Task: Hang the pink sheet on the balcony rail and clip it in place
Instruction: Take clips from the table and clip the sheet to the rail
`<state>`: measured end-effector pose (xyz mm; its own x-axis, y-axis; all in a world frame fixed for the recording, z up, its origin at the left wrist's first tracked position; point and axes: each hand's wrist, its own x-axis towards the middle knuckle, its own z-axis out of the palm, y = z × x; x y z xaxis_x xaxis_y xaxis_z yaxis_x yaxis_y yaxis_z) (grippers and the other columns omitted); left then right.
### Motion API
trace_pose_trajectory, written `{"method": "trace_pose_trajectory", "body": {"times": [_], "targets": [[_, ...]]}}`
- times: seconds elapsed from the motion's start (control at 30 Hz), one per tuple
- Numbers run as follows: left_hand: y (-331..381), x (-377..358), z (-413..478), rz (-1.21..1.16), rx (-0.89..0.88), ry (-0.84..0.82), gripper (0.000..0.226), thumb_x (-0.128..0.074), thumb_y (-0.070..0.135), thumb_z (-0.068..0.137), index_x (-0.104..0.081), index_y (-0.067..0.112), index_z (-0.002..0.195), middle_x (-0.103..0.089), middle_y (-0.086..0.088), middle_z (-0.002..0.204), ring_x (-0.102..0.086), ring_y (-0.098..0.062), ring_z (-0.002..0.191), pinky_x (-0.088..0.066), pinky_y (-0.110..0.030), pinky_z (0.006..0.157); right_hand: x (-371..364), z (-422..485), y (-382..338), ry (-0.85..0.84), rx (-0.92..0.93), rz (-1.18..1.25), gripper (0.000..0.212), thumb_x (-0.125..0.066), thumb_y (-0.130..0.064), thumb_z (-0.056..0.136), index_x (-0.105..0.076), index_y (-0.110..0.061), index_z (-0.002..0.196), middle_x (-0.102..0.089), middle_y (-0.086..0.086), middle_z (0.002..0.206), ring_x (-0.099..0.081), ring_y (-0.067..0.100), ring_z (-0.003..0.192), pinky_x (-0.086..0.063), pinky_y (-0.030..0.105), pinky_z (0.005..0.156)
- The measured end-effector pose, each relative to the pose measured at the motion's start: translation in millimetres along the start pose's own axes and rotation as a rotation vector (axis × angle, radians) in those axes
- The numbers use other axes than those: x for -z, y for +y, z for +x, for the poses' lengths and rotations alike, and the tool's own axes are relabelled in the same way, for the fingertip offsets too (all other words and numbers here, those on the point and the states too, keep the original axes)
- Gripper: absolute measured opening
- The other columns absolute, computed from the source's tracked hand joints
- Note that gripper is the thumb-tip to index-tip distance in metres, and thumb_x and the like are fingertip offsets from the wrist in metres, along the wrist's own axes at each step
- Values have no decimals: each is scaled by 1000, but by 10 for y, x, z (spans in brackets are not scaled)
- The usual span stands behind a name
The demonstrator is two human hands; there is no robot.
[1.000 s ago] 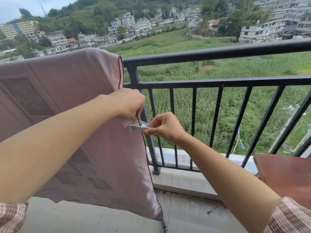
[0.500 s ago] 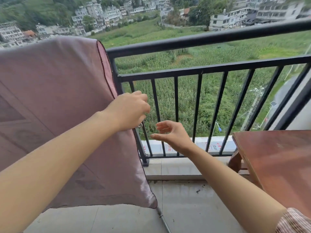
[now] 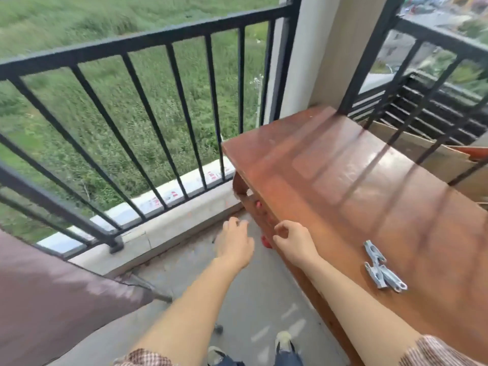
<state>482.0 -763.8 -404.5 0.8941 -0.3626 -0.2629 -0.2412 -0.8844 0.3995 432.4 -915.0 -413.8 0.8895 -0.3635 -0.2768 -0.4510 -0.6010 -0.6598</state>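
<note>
I observe left hand (image 3: 233, 244) and right hand (image 3: 293, 241) empty, fingers loosely curled, beside the bench (image 3: 343, 180); metal clips (image 3: 380, 270) lie on it; pink sheet (image 3: 52, 299) hangs left.

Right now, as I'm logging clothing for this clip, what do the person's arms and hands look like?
The left hand and right hand wear no gloves, rings or watch that I can see, and both arms are bare up to the sleeves. The left sleeve and right sleeve, at the frame's bottom edge, show a small brown-and-cream check.

Left hand (image 3: 235, 244) relaxed, right hand (image 3: 293, 243) loosely curled
</note>
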Motion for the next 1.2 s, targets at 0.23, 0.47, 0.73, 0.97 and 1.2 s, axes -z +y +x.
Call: {"method": "trace_pose_trajectory", "body": {"times": [0.23,0.47,0.73,0.97,1.2], "targets": [[1090,-1259,-242,-17,-116,-283,51,-41,22,93,-29,17,142,-23,-6,151,-16,-22,141,-29,-41,106,638,-402,1478,64,-224,-148,24,-57,-17,83,-65,-15,106,-64,3,110,-57,21,108,-42,29,89],[1522,-1757,-12,143,-203,-355,61,-37,32,98,-9,15,150,1,-12,159,-1,-27,146,-15,-39,115,1146,-186,2133,192,-305,-292,27,-56,-27,89,-60,-14,112,-56,3,112,-46,23,115,-43,37,90],[1426,-1922,27,302,-219,-354,68,-25,47,99,7,16,150,15,-10,158,8,-25,146,-9,-37,118,1074,267,2285,94,-357,-411,31,-52,-35,90,-55,-11,108,-52,5,118,-41,24,117,-37,34,91],[1417,-1708,90,272,-233,-401,61,-31,39,100,-6,17,151,0,-10,159,-6,-27,145,-16,-40,116,1121,386,2153,103,-243,-374,24,-54,-27,91,-59,-15,110,-58,4,111,-44,24,111,-38,34,85],[649,-1104,-155,155,33,-243,40,-39,18,91,-40,13,130,-37,-8,136,-34,-27,125,-41,-41,96,628,552,1136,-122,-13,-248,22,-51,-38,90,-57,-16,94,-63,10,95,-56,32,85,-38,33,63]]}}
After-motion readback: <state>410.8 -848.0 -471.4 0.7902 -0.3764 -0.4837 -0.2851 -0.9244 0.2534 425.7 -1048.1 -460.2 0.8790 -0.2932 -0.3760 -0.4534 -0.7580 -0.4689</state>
